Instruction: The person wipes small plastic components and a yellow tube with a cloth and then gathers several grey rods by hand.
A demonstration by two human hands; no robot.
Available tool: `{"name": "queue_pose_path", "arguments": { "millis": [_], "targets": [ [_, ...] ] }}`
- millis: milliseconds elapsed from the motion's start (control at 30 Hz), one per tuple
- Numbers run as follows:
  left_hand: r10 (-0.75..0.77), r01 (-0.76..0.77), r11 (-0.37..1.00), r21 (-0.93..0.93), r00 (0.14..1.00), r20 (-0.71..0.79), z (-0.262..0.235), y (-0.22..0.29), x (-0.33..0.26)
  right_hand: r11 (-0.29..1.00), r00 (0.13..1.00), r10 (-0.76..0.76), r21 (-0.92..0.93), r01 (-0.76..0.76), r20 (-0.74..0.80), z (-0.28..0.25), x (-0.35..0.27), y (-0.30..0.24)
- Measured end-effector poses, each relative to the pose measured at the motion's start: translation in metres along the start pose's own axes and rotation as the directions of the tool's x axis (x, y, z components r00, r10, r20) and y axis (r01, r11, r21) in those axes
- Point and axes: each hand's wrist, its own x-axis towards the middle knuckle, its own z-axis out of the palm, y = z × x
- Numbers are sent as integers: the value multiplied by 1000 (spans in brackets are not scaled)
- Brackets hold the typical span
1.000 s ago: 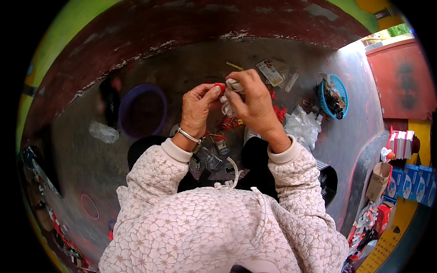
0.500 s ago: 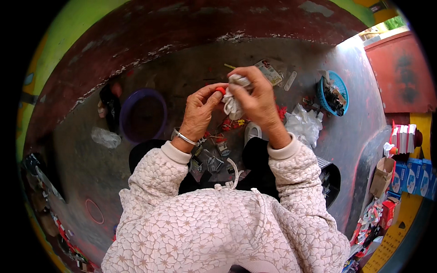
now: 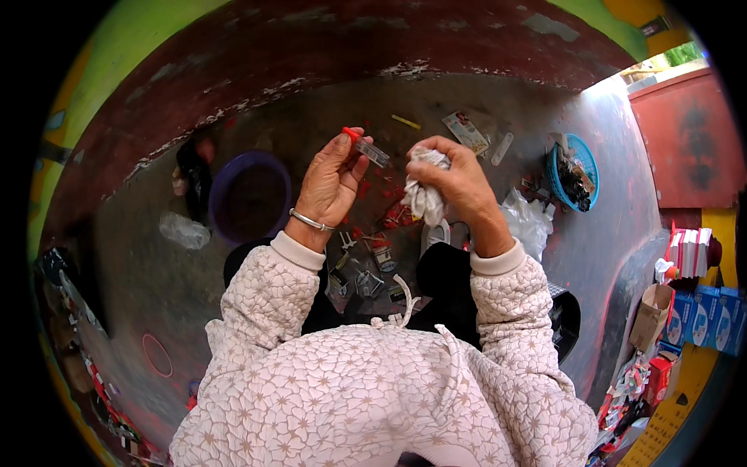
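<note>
Left hand point(image 3: 331, 180): partly closed; a small clear piece point(image 3: 373, 152) is pinched between thumb and fingers by its red end point(image 3: 352, 134), the clear part being left exposed and tilted down toward the right hand; a pale bracelet point(image 3: 311, 222) is worn at the wrist. Right hand point(image 3: 467, 183): mostly closed; a crumpled whitish cloth point(image 3: 425, 194) is gripped between thumb and fingers, its loose end hung below them; the cloth is held near the clear piece, with a gap seen between the two. Both hands are held above the floor point(image 3: 132, 280), in front of the body; beneath them, red scraps point(image 3: 398, 215) and small mixed parts are scattered between the knees, too small to be identified singly. Toward the floor's far edge, along the dark red wall point(image 3: 233, 70), a yellow strip point(image 3: 406, 122), a printed card point(image 3: 465, 132) and a white oblong piece point(image 3: 502, 149) are laid out; toward the right edge a blue basket point(image 3: 590, 156) is placed, partly filled, with a white plastic bag point(image 3: 529, 218) nearer the body; toward the left a purple basin point(image 3: 220, 204) is set, a clear plastic bag point(image 3: 185, 231) being found just beside it.
</note>
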Motion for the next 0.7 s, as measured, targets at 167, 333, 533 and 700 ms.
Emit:
{"name": "queue_pose_path", "arguments": {
  "millis": [167, 333, 533, 700],
  "targets": [
    [-48, 51, 998, -44, 997, 69, 0, -6, -1, 947, 977, -213, -245, 208, 7, 27, 0, 8],
    [-23, 17, 998, 60, 995, 99, 9, -6, -5, 626, 856, -516, -675, 390, 16, 26, -5, 7],
    [-55, 43, 988, 145, 995, 81, 19, -4, -11, 472, 783, -619, -765, 438, 66, 28, -7, 10],
    [-4, 1, 980, 197, 1000, 13, 8, -3, -8, 522, 802, -590, -716, 463, 89, 20, -1, 6]
  ]
}}
